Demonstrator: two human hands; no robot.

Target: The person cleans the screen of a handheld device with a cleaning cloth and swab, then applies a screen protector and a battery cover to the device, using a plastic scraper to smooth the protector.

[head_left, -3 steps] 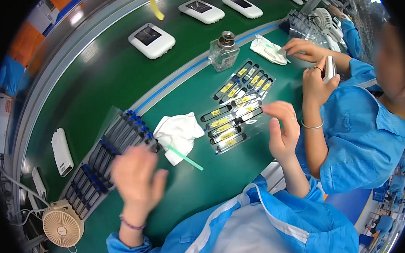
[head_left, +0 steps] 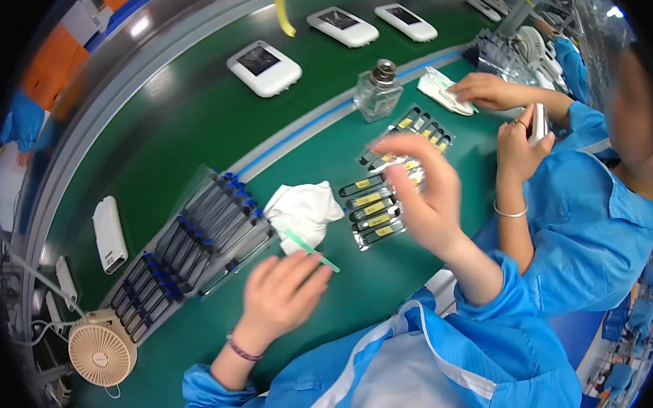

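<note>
Blue-tipped black pcs. (head_left: 212, 222), on the L: prob. best kept clear of the L wrist. White cloth (head_left: 304, 209), centre: L hand (head_left: 280, 296) sits just below, fingers loosely extended, nothing visibly grasped; contact w/ green stick unclear. R hand (head_left: 433, 205), blurred, hovers over yellow-labelled black strips (head_left: 376, 220), R of cloth; can't tell if it's pinching one. Strips look thin: edge grip, I'd say. Green stick (head_left: 299, 243), partly on cloth: lift by free end.

Vs. earlier: L hand's off the pcs., nearer stick; R hand's shifted L over strips.
</note>
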